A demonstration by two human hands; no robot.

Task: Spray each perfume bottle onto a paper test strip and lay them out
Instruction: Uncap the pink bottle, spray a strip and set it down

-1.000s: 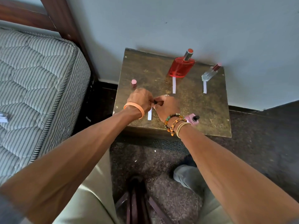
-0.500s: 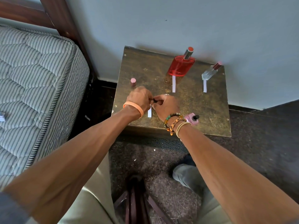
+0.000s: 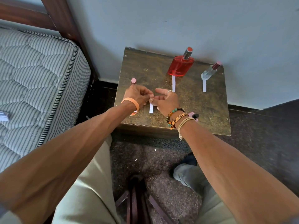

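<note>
My left hand (image 3: 139,96) pinches the paper strip's (image 3: 151,108) top, my loose right hand's (image 3: 166,101) thumb touching it, the strip running lengthwise from the grip toward the table's (image 3: 210,113) near edge, open wood rightward.

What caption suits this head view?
Left hand and right hand meet at a white paper strip on a brown table; red glass perfume bottle and clear glass bottle stand behind two more strips.

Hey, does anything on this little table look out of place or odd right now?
Only one thing: the pink bottle at the near edge, half hidden behind the bracelets, shows a bare black nozzle, while a pink cap stands alone at the table's left side. The red bottle and clear bottle are capped.
</note>
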